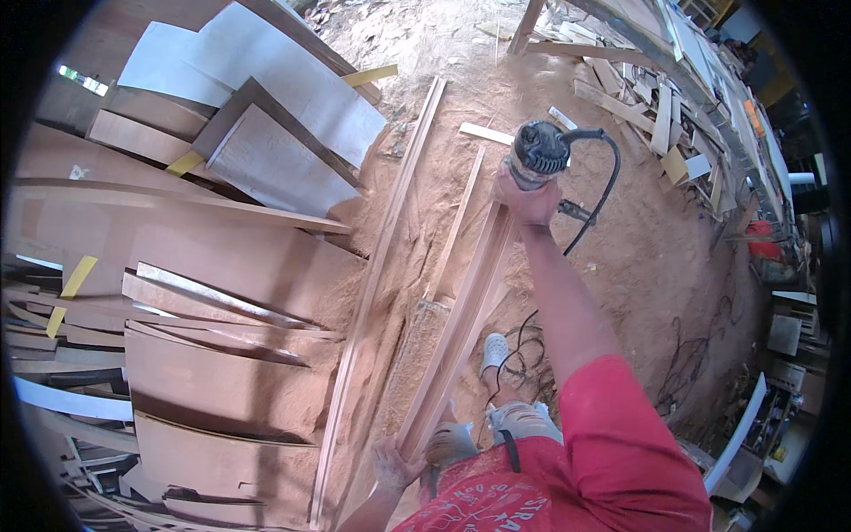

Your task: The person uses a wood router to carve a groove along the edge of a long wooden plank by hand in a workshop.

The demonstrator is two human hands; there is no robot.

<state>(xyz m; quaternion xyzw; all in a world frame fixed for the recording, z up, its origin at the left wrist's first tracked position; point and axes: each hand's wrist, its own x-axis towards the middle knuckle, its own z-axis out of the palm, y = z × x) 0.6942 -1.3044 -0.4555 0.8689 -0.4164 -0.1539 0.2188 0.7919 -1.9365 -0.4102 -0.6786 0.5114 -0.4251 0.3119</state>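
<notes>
Within 1 right hand (532,200), 1 power tool (542,149)

Beneath us a dusty reddish-tan floor (634,284), a loose heap of long pale wooden offcuts (663,120) on its far right, thin black tangled cables (677,348) to our right, a short flat whitish strip (486,133) ahead.

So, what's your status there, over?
Right hand gripping power tool at far end of long board. Left hand holding near end. Cord bows out right.

The long board (458,328) is smooth, matt wood; the power tool's cap (539,146) looks like matt plastic.
</notes>
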